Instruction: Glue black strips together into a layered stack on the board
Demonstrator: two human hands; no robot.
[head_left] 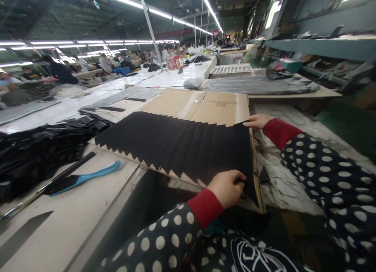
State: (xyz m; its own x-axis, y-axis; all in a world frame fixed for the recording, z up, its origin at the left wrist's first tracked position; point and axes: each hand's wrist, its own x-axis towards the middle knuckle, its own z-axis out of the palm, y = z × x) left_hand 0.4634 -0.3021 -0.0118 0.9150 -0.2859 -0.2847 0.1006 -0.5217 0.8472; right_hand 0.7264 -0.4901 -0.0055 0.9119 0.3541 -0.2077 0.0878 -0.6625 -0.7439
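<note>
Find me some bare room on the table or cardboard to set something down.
The table at lower left is bare between the blue-handled brush and the dark strip. The cardboard is uncovered beyond the overlapping black pieces. It's crowded where those pieces lie and at left, where black material is heaped.

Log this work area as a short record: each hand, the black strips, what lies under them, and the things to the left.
left hand: left hand, at the near end of the rightmost strip
right hand: right hand, touching that strip's far end
strips: black strips, overlapping in a row, with sawtooth edges
under: cardboard, bare beyond the strips
left side: blue-handled brush on a table; black pile beyond
</note>
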